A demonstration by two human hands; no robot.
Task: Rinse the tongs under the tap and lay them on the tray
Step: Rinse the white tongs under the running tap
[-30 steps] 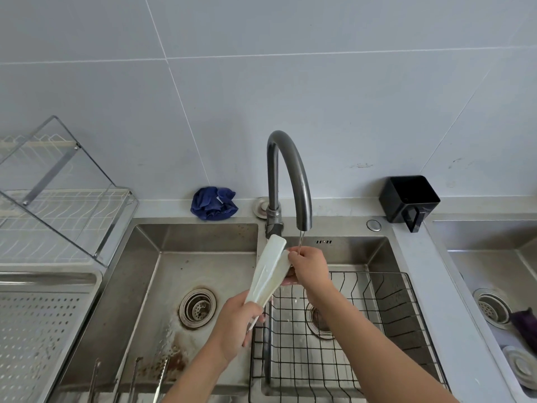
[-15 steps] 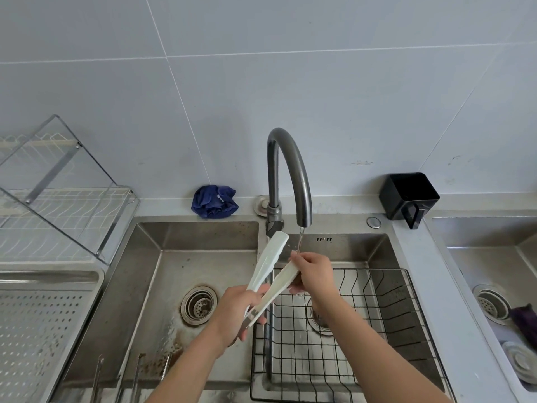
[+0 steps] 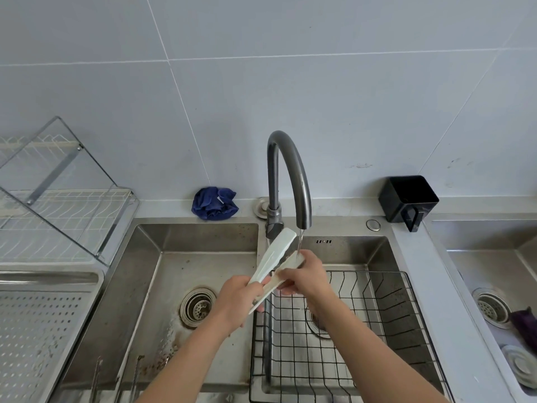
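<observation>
Change: a second ago the two arms of the tongs lay nearly together; now they stand spread, and the lower arm sits under the water.
Right hand: it has slid from the tip onto the lower arm, fingers curled round it, and appears to be rubbing.
Left hand: closed round the hinge end, as before, holding the tongs tilted up toward the tap.
Meaning for the task: I judge the rinse is under way, arm by arm. The upper arm sits beside the stream, not in it, so it is probably not yet done.
Tongs location: in the air over the divider between the two basins, well apart from the tray at far left.
Laying down: not begun.
Count, task things: one pair of tongs, one tap, one thin stream, one perforated tray.
Count, hands: two, both on the tongs.
Count, other: one wire basket in the basin below the tap; three drains visible; one blue cloth; one black cup; one dish rack.
Unclear: metal handles at the bottom edge, too cropped to count.
</observation>
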